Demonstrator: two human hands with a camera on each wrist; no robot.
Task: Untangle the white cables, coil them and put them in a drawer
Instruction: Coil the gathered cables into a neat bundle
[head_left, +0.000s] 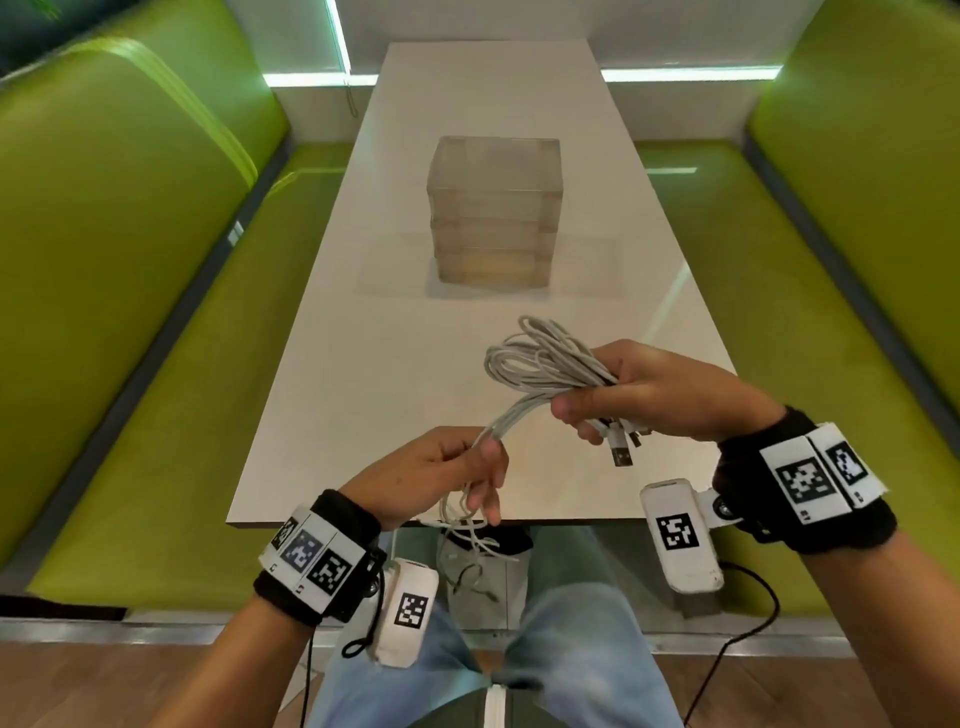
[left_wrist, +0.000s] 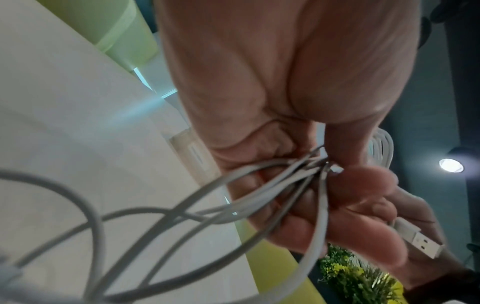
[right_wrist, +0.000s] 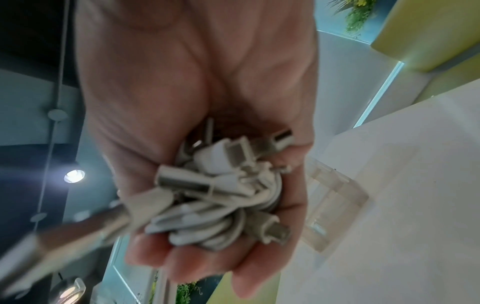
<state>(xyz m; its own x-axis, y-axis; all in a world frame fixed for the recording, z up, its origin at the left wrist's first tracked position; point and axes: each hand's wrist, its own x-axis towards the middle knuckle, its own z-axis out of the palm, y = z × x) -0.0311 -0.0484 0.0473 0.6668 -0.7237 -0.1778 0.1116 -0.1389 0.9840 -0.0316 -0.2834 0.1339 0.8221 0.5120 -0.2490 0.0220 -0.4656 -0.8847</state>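
A bundle of white cables (head_left: 540, 358) hangs above the near end of the white table (head_left: 395, 364). My right hand (head_left: 613, 400) grips its looped part, with USB plugs (head_left: 621, 454) sticking out below the fingers; the right wrist view shows the plug ends (right_wrist: 221, 185) packed in the palm. My left hand (head_left: 467, 462) pinches several strands (left_wrist: 280, 185) that run up to the bundle, and loose ends (head_left: 467, 530) dangle below it over the table edge. A clear plastic drawer unit (head_left: 493, 213) stands mid-table, its drawers pushed in.
Green padded benches (head_left: 130, 312) line both sides of the table. My legs in jeans (head_left: 467, 665) are below the table's near edge. A black cord (head_left: 748, 623) trails from the right wrist camera.
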